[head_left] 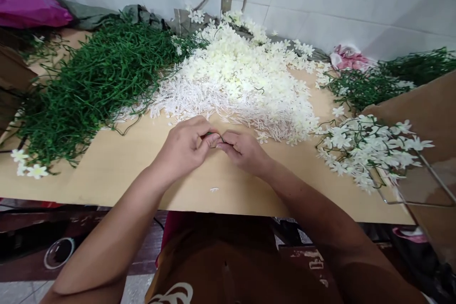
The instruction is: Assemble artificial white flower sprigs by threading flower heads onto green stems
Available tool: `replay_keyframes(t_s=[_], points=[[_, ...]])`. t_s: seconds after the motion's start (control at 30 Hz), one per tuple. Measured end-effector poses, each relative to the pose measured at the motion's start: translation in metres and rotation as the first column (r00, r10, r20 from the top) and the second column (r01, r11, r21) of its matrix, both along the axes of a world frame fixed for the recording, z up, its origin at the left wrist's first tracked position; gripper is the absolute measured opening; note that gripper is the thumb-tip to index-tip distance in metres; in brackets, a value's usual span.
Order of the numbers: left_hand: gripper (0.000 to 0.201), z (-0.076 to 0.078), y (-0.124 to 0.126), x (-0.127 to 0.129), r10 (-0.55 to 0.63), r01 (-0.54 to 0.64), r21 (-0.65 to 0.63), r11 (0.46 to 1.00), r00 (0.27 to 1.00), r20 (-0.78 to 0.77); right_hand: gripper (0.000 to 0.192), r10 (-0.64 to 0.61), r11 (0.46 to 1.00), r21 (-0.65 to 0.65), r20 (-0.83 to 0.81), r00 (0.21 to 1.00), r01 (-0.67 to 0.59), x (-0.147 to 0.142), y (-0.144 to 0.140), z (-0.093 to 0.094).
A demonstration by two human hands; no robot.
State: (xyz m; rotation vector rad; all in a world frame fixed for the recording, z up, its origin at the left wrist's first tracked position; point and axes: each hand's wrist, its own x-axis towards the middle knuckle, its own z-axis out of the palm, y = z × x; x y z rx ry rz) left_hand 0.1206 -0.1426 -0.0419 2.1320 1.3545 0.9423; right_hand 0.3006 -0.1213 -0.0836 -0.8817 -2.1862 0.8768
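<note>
My left hand and my right hand meet fingertip to fingertip over the tan board. Between them they pinch a thin green stem, mostly hidden by the fingers. Just beyond the hands lies a big heap of cream artificial flowers, with a band of white stamen pieces along its near edge. A mound of green stems fills the left side.
Finished sprigs with white flowers lie at the right, beside a cardboard sheet. More green sprigs and a pink cloth sit at the back right. A magenta bag is at the far left, and a white tiled wall stands behind.
</note>
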Motion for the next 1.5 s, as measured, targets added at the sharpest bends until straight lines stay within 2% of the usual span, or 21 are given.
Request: replay_keyframes(t_s=[0.07, 0.1, 0.17, 0.27, 0.33, 0.37, 0.4, 0.43, 0.47, 0.5, 0.53, 0.57, 0.6, 0.67, 0.77, 0.87, 0.93, 1.03, 1.17, 1.27, 1.5], points=[[0.013, -0.003, 0.003, 0.003, 0.036, -0.015, -0.089, 0.996, 0.969, 0.245, 0.031, 0.022, 0.974, -0.222, -0.102, 0.995, -0.044, 0.000, -0.004, -0.001], [0.015, -0.005, 0.005, 0.005, 0.061, -0.003, -0.153, 0.988, 0.925, 0.375, 0.033, 0.046, 0.934, -0.342, -0.165, 0.985, -0.101, 0.000, -0.006, -0.001], [0.023, -0.010, 0.009, 0.011, 0.109, 0.086, -0.287, 0.954, 0.793, 0.599, 0.039, 0.082, 0.816, -0.527, -0.303, 0.949, -0.239, -0.001, -0.008, -0.003], [0.032, -0.016, 0.016, 0.020, 0.190, 0.258, -0.420, 0.870, 0.610, 0.769, 0.047, 0.100, 0.666, -0.641, -0.431, 0.897, -0.382, 0.001, -0.008, -0.005], [0.037, -0.019, 0.022, 0.025, 0.231, 0.326, -0.452, 0.830, 0.537, 0.811, 0.046, 0.138, 0.628, -0.666, -0.413, 0.900, -0.403, 0.008, -0.004, -0.003], [0.038, -0.021, 0.025, 0.026, 0.240, 0.339, -0.455, 0.824, 0.517, 0.821, 0.044, 0.168, 0.638, -0.665, -0.374, 0.912, -0.389, 0.014, 0.000, 0.000], [0.039, -0.024, 0.029, 0.027, 0.242, 0.342, -0.450, 0.825, 0.507, 0.827, 0.040, 0.192, 0.672, -0.647, -0.315, 0.929, -0.359, 0.020, 0.005, 0.003], [0.039, -0.028, 0.033, 0.028, 0.241, 0.335, -0.446, 0.830, 0.507, 0.828, 0.034, 0.193, 0.732, -0.610, -0.240, 0.951, -0.303, 0.027, 0.011, 0.007], [0.040, -0.032, 0.037, 0.028, 0.243, 0.323, -0.449, 0.833, 0.516, 0.822, 0.027, 0.154, 0.812, -0.543, -0.156, 0.976, -0.215, 0.033, 0.020, 0.011], [0.040, -0.037, 0.041, 0.028, 0.251, 0.307, -0.460, 0.833, 0.531, 0.809, 0.021, 0.062, 0.890, -0.448, -0.065, 0.996, -0.085, 0.038, 0.029, 0.015], [0.040, -0.041, 0.043, 0.029, 0.267, 0.288, -0.480, 0.829, 0.550, 0.791, 0.015, -0.064, 0.941, -0.331, 0.022, 0.998, 0.068, 0.041, 0.040, 0.018], [0.039, -0.045, 0.045, 0.029, 0.284, 0.270, -0.502, 0.821, 0.571, 0.770, 0.012, -0.193, 0.956, -0.206, 0.097, 0.976, 0.209, 0.043, 0.052, 0.021], [0.038, -0.049, 0.046, 0.030, 0.299, 0.251, -0.525, 0.813, 0.593, 0.747, 0.011, -0.309, 0.943, -0.082, 0.149, 0.939, 0.323, 0.042, 0.064, 0.022], [0.033, -0.055, 0.047, 0.031, 0.320, 0.218, -0.562, 0.798, 0.637, 0.701, 0.011, -0.438, 0.899, 0.114, 0.223, 0.871, 0.423, 0.037, 0.087, 0.020], [0.026, -0.058, 0.047, 0.033, 0.318, 0.181, -0.583, 0.792, 0.692, 0.648, 0.018, -0.468, 0.878, 0.268, 0.319, 0.824, 0.395, 0.026, 0.115, 0.009], [0.022, -0.057, 0.047, 0.033, 0.289, 0.173, -0.573, 0.801, 0.727, 0.623, 0.014, -0.457, 0.882, 0.327, 0.423, 0.782, 0.339, 0.021, 0.128, -0.004], [0.023, -0.057, 0.047, 0.032, 0.269, 0.176, -0.570, 0.803, 0.746, 0.609, 0.008, -0.446, 0.889, 0.317, 0.440, 0.779, 0.329, 0.026, 0.130, -0.008], [0.023, -0.057, 0.047, 0.032, 0.269, 0.141, -0.558, 0.818, 0.764, 0.586, 0.008, -0.424, 0.899, 0.246, 0.280, 0.861, 0.362, 0.039, 0.125, -0.004], [0.014, -0.054, 0.046, 0.036, 0.355, 0.073, -0.572, 0.817, 0.718, 0.598, 0.007, -0.377, 0.926, -0.030, -0.023, 0.926, 0.377, 0.049, 0.108, 0.005], [0.016, -0.052, 0.045, 0.040, 0.398, 0.055, -0.590, 0.806, 0.688, 0.607, 0.016, -0.341, 0.931, -0.182, -0.135, 0.930, 0.315, 0.043, 0.091, 0.007], [0.018, -0.055, 0.046, 0.040, 0.389, 0.021, -0.552, 0.834, 0.687, 0.614, 0.021, -0.197, 0.918, -0.388, -0.264, 0.944, 0.083, 0.017, 0.063, -0.004]])
